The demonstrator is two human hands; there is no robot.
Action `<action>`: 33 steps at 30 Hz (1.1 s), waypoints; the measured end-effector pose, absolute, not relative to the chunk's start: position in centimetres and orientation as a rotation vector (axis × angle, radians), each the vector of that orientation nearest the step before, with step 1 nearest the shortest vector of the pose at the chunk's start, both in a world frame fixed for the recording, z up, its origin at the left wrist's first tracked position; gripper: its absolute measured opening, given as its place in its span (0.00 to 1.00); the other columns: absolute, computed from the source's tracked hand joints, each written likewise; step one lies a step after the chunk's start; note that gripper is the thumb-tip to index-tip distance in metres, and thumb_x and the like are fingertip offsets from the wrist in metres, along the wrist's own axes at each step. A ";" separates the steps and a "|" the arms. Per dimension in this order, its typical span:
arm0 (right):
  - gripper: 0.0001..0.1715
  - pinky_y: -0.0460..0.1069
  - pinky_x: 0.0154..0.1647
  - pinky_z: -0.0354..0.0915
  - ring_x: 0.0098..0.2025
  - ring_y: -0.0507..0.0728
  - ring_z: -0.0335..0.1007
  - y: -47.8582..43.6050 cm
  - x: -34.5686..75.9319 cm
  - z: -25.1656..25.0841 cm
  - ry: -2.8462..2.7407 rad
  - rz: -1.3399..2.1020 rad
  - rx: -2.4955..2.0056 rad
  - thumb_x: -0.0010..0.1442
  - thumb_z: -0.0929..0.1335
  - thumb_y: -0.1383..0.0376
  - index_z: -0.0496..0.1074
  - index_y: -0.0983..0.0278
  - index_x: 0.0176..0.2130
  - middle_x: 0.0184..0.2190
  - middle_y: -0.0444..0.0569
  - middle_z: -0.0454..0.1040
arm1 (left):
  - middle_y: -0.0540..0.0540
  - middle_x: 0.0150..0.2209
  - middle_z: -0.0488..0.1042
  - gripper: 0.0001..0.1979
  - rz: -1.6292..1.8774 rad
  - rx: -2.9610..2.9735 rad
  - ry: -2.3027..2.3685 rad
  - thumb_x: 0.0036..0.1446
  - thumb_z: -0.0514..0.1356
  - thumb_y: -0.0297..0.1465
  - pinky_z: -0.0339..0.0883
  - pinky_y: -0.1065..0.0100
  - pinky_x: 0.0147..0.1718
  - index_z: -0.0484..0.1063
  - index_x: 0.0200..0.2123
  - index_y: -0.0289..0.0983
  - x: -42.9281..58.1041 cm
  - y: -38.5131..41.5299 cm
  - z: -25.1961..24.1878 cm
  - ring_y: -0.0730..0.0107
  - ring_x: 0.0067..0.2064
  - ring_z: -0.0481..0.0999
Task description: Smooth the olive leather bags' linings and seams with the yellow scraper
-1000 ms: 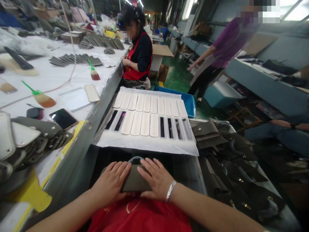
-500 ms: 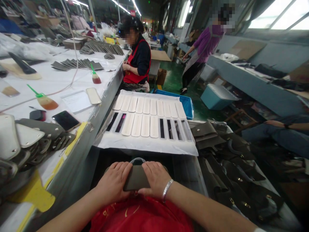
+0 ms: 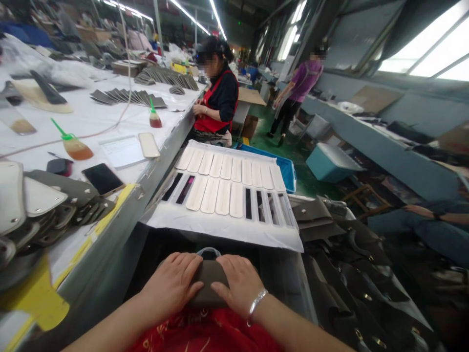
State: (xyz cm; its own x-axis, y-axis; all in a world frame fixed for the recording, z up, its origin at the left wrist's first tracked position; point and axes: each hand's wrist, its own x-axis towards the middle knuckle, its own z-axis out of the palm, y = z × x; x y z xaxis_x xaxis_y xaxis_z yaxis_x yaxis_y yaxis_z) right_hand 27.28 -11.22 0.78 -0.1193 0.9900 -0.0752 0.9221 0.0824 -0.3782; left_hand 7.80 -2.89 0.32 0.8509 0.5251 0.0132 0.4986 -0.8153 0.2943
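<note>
In the head view, the person's left hand (image 3: 172, 279) and right hand (image 3: 240, 283) hold a dark olive-grey, smooth, leather-like bag (image 3: 209, 278) just above a red cloth apron (image 3: 205, 335). The bag is low in the middle, close to the person. On each hand the long fingers (image 3: 183, 259) lie side by side over the bag, and the thumb (image 3: 195, 289) sits apart on its near part. The hands match, one on each side, maybe to keep the bag steady. How hard they press, I cannot tell. The bag's pale looped handle (image 3: 209, 249) pokes up between them.

Past the bag is a white cloth-covered tray (image 3: 227, 227) with two rows. The far row holds long cream strips with round corners (image 3: 197, 193). The near row has four in the middle, and bare slots (image 3: 273, 208) at both ends. The rows probably stop the strips sliding about.

On the white surface (image 3: 91, 120) at the left, a soft, clear, green-spouted bottle (image 3: 70, 143) holds amber liquid (image 3: 80, 152). Behind the tray stands a blue plastic bin (image 3: 289, 171); I cannot see what is in it.
</note>
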 end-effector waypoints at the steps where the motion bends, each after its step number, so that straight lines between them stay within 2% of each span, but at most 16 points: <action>1: 0.25 0.57 0.50 0.54 0.47 0.61 0.59 -11.2 27.2 0.8 -2.124 0.512 -1.964 0.55 0.63 0.52 0.62 0.61 0.49 0.47 0.51 0.66 | 0.42 0.48 0.68 0.19 0.146 2.738 0.780 0.57 0.52 0.38 0.56 0.55 0.49 0.61 0.50 0.38 7.8 -3.0 0.3 0.57 0.48 0.66; 4: 0.22 0.57 0.47 0.56 0.44 0.60 0.62 -11.1 27.2 1.1 -2.075 0.558 -2.006 0.52 0.66 0.54 0.64 0.59 0.46 0.42 0.49 0.68 | 0.42 0.48 0.69 0.19 0.196 2.688 0.791 0.55 0.54 0.34 0.57 0.53 0.50 0.61 0.51 0.38 7.5 -3.3 0.6 0.57 0.49 0.67; 7: 0.24 0.57 0.44 0.59 0.42 0.61 0.64 -10.5 27.5 2.5 -2.073 0.684 -2.005 0.49 0.68 0.55 0.64 0.60 0.45 0.40 0.49 0.69 | 0.43 0.52 0.67 0.26 0.212 2.576 0.716 0.50 0.57 0.32 0.55 0.52 0.53 0.58 0.53 0.41 6.6 -2.9 1.8 0.58 0.52 0.65; 9: 0.24 0.57 0.46 0.60 0.44 0.61 0.64 -9.6 27.3 4.1 -2.034 0.687 -1.985 0.51 0.66 0.56 0.64 0.62 0.47 0.42 0.51 0.69 | 0.44 0.54 0.65 0.26 0.247 2.465 0.770 0.52 0.56 0.33 0.56 0.54 0.54 0.56 0.55 0.42 6.0 -1.9 2.7 0.59 0.54 0.64; 12: 0.25 0.57 0.56 0.53 0.54 0.60 0.57 -7.6 25.8 5.6 -1.903 0.384 -1.925 0.59 0.59 0.59 0.58 0.67 0.54 0.51 0.56 0.64 | 0.41 0.54 0.65 0.20 0.480 2.365 1.088 0.60 0.47 0.34 0.59 0.56 0.53 0.57 0.55 0.37 5.8 0.0 3.1 0.62 0.55 0.64; 14: 0.26 0.58 0.58 0.48 0.57 0.59 0.53 -6.4 24.1 4.9 -1.871 0.198 -1.897 0.61 0.56 0.60 0.55 0.68 0.56 0.54 0.57 0.61 | 0.39 0.53 0.67 0.19 0.586 2.436 1.213 0.60 0.45 0.33 0.54 0.53 0.55 0.60 0.54 0.36 6.2 0.6 2.3 0.60 0.55 0.64; 17: 0.24 0.60 0.57 0.49 0.54 0.61 0.57 -5.8 22.0 2.2 -1.970 0.158 -1.915 0.61 0.57 0.59 0.58 0.65 0.55 0.50 0.57 0.66 | 0.38 0.50 0.70 0.18 0.547 2.448 1.200 0.59 0.47 0.29 0.44 0.45 0.56 0.65 0.51 0.36 6.8 0.4 0.6 0.56 0.55 0.64; 19: 0.24 0.61 0.56 0.50 0.51 0.61 0.60 -5.7 21.2 1.1 -2.034 0.192 -1.945 0.61 0.58 0.56 0.60 0.64 0.54 0.48 0.56 0.68 | 0.37 0.49 0.70 0.17 0.578 2.271 1.186 0.58 0.49 0.30 0.41 0.45 0.57 0.67 0.49 0.35 6.9 0.3 -0.1 0.55 0.54 0.64; 20: 0.25 0.61 0.56 0.50 0.51 0.61 0.61 -5.5 21.0 1.1 -2.047 0.207 -1.965 0.61 0.58 0.55 0.60 0.64 0.54 0.47 0.56 0.68 | 0.38 0.49 0.70 0.17 0.615 2.177 1.186 0.57 0.50 0.32 0.42 0.46 0.57 0.67 0.49 0.35 6.7 0.5 -0.2 0.55 0.54 0.64; 22: 0.27 0.62 0.55 0.51 0.51 0.62 0.61 -5.0 20.6 2.3 -2.043 0.217 -1.966 0.60 0.58 0.54 0.60 0.66 0.54 0.48 0.57 0.67 | 0.40 0.48 0.71 0.18 0.690 2.030 1.200 0.58 0.50 0.36 0.51 0.52 0.56 0.66 0.49 0.35 6.0 1.2 -0.1 0.59 0.52 0.67; 25: 0.30 0.60 0.59 0.46 0.57 0.61 0.53 -4.0 18.9 4.4 -1.985 0.147 -1.819 0.62 0.56 0.54 0.55 0.68 0.57 0.55 0.57 0.61 | 0.40 0.47 0.72 0.23 0.839 1.808 1.299 0.61 0.41 0.41 0.63 0.61 0.49 0.61 0.52 0.34 3.9 2.3 0.1 0.65 0.49 0.71; 28: 0.31 0.62 0.59 0.43 0.59 0.61 0.50 -3.4 16.1 3.9 -1.965 0.145 -1.720 0.61 0.56 0.53 0.54 0.66 0.58 0.55 0.57 0.61 | 0.36 0.47 0.71 0.28 1.014 1.582 1.437 0.61 0.35 0.43 0.65 0.60 0.46 0.58 0.53 0.31 1.8 2.3 0.0 0.62 0.48 0.71; 31: 0.32 0.65 0.57 0.44 0.56 0.65 0.56 -2.4 14.5 2.0 -1.977 0.400 -1.786 0.57 0.60 0.49 0.60 0.65 0.55 0.52 0.58 0.65 | 0.37 0.46 0.71 0.27 1.095 1.460 1.458 0.59 0.41 0.47 0.64 0.57 0.47 0.61 0.50 0.32 0.8 1.4 0.3 0.60 0.47 0.71; 33: 0.33 0.64 0.55 0.50 0.54 0.65 0.59 -1.5 15.5 2.0 -1.925 0.636 -1.842 0.58 0.57 0.48 0.61 0.68 0.54 0.51 0.61 0.66 | 0.38 0.45 0.71 0.26 1.105 1.406 1.393 0.56 0.46 0.48 0.63 0.57 0.48 0.63 0.48 0.34 0.8 0.7 1.4 0.59 0.47 0.71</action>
State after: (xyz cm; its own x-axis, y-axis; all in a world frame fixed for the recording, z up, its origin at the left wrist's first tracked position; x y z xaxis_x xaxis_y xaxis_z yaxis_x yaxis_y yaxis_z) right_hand 15.48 -1.55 2.03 -0.0518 0.9984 -0.0247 0.8163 0.0281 -0.5770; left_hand 0.84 0.74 1.38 -0.0102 0.9996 0.0250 0.2517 -0.0216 0.9676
